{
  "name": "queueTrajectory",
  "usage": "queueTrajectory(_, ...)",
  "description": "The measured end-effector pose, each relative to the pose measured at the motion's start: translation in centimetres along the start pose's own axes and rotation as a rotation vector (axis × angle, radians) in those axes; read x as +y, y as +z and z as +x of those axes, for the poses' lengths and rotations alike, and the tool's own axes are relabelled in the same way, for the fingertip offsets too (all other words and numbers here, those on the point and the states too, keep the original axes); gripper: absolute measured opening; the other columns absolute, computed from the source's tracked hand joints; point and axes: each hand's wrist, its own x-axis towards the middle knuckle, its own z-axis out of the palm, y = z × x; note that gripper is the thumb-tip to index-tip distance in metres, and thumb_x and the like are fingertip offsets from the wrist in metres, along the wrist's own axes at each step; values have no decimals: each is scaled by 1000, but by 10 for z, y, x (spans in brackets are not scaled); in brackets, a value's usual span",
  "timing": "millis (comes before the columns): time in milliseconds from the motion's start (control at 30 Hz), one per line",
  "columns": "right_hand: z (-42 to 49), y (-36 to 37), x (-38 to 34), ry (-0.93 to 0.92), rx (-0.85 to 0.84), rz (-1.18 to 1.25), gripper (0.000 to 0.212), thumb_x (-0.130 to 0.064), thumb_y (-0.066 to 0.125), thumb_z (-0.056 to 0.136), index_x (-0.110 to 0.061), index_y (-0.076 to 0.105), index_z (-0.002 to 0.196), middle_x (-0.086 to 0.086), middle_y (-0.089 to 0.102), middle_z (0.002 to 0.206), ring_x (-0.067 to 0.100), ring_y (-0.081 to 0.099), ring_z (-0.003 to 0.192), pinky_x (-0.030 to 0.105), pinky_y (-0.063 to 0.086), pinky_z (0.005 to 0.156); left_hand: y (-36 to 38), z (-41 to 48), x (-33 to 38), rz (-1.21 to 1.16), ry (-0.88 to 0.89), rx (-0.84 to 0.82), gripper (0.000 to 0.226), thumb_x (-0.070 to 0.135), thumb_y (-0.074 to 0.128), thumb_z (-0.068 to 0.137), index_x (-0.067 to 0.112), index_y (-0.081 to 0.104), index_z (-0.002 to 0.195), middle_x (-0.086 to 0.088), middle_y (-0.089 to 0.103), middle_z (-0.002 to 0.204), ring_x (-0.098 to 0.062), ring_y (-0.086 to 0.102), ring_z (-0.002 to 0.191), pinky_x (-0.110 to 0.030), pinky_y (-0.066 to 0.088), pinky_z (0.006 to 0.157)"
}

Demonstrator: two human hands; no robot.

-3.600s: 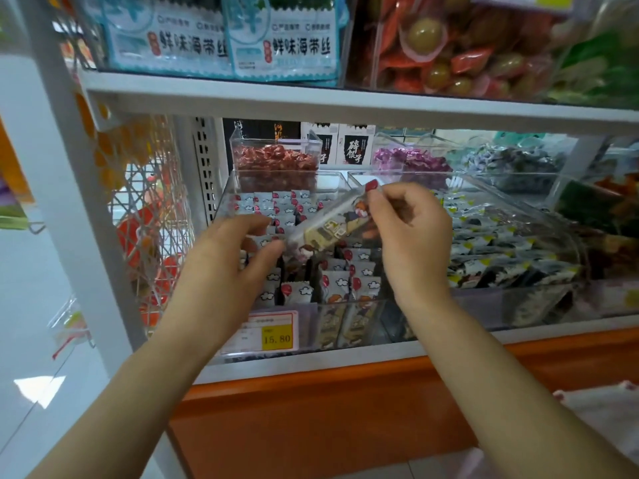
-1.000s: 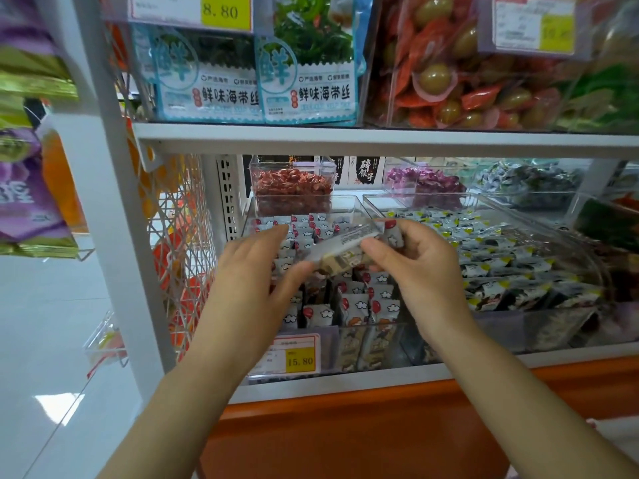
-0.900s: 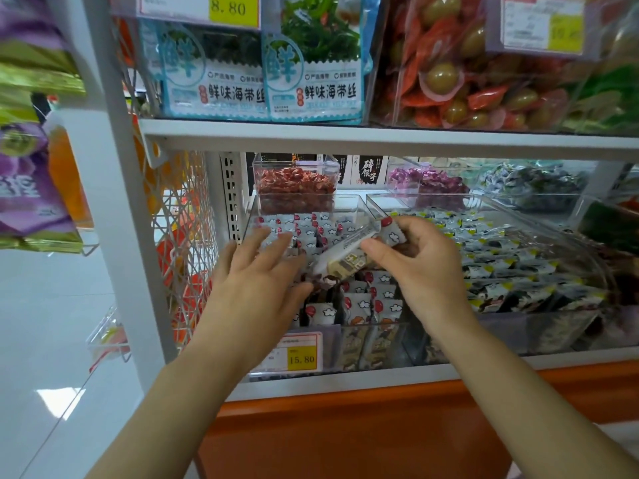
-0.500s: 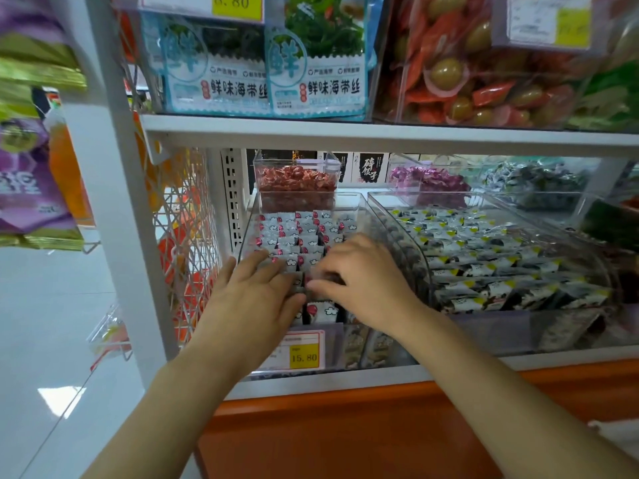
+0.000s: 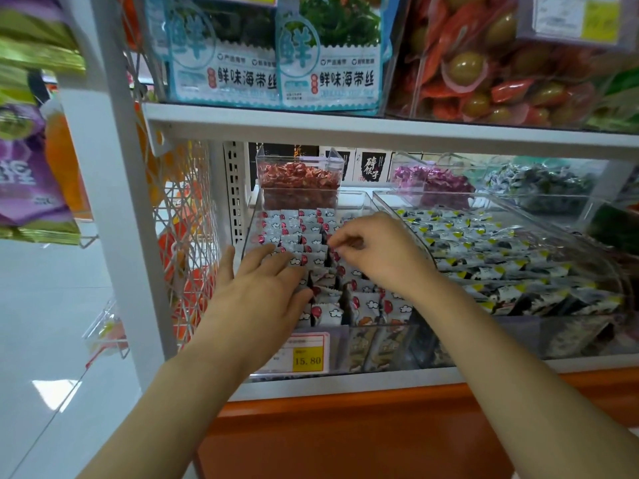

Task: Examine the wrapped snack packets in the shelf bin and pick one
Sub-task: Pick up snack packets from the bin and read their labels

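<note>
White store shelving fills the view, and on its lower shelf sits a clear shelf bin (image 5: pixel 380 340) packed with upright wrapped snack packets (image 5: pixel 301 233), white with red marks and small clouds. Both hands are inside this bin, just apart from each other. The left hand (image 5: pixel 262 292) lies flat with straight fingers on the near-left packets. The right hand (image 5: pixel 377 250) is curled, knuckles up, its fingertips (image 5: pixel 340 242) down at the packet tops; whether they pinch one cannot be told. More packet rows stand beyond the fingers and below the right wrist. The bin's front wall carries a yellow price tag (image 5: pixel 307 359) under the left wrist. Just right of the right hand a clear wall divides off a neighbouring bin (image 5: pixel 390 202) of yellow-marked packets (image 5: pixel 484 243). Beyond the fingertips stands a small bin of red sweets (image 5: pixel 299 176). The upper shelf board (image 5: pixel 380 133) runs overhead, leaving open room above the hands. Left of the left hand stands wire mesh (image 5: pixel 186 219), then a white post (image 5: pixel 114 202). Seaweed bags (image 5: pixel 328 63) sit on top.
</note>
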Motion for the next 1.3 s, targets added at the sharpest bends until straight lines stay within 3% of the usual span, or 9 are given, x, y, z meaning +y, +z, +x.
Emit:
queueTrajectory(133,0,11,2,-77,-91,-254,23,-38,67,82,-25,71,101,-6,67,100,14,39,97,33,35,79,0,2,0,-54,-8,47,41,43,31,97,31,46,133,13,33,147,-9,9,141,-44,-6,115)
queueTrajectory(267,-1,19,1,-150,-69,-306,17,-35,67,82,-22,71,93,-6,65,99,20,41,113,35,33,90,-1,2,-2,-84,7,95,40,38,36,96,27,50,132,10,42,142,-13,18,139,-41,-2,115)
queueTrajectory(400,-6,8,3,-52,120,33,9,-24,62,88,-16,66,85,-12,53,80,7,49,81,22,36,73,-1,2,-2,-116,23,176,33,28,47,94,21,59,124,3,53,134,-20,33,135,-48,14,115)
queueTrajectory(533,-22,-17,0,32,545,331,18,-16,55,93,-27,53,79,-9,59,77,5,58,65,17,46,58,-5,1,0,-132,29,316,24,12,62,86,11,68,109,-8,63,121,-33,49,121,-58,31,105)
queueTrajectory(667,-40,-29,-2,171,754,626,18,-13,47,96,-21,51,81,-5,60,65,4,59,49,15,47,48,-11,-2,8,-228,9,408,30,21,53,90,12,64,116,-5,60,123,-27,48,118,-36,30,102)
queueTrajectory(767,-48,-26,-6,314,673,936,14,-9,45,97,-8,54,86,-5,63,62,5,60,50,20,51,50,-19,-6,20,-486,-36,315,51,47,34,88,22,52,129,8,56,117,-7,51,107,-21,38,93)
queueTrajectory(833,-52,-21,-10,338,594,1024,12,-8,46,96,-4,55,89,-1,62,69,8,62,53,23,53,51,-20,-8,24,-722,-84,258,54,53,37,83,27,50,129,17,59,104,3,58,88,-12,47,71)
queueTrajectory(967,-53,-15,-16,313,471,1109,10,-8,49,94,-6,59,93,6,63,81,14,64,61,23,53,52,-20,-6,21,-1060,-198,251,15,21,50,93,18,63,101,6,68,77,-5,66,70,-17,53,55)
queueTrajectory(1300,-54,-15,-14,374,382,1130,15,-16,55,92,-8,60,80,0,63,66,11,58,47,20,46,40,-23,-4,10,-1555,-336,215,5,6,60,82,7,56,85,-5,66,66,-13,62,57,-17,51,55)
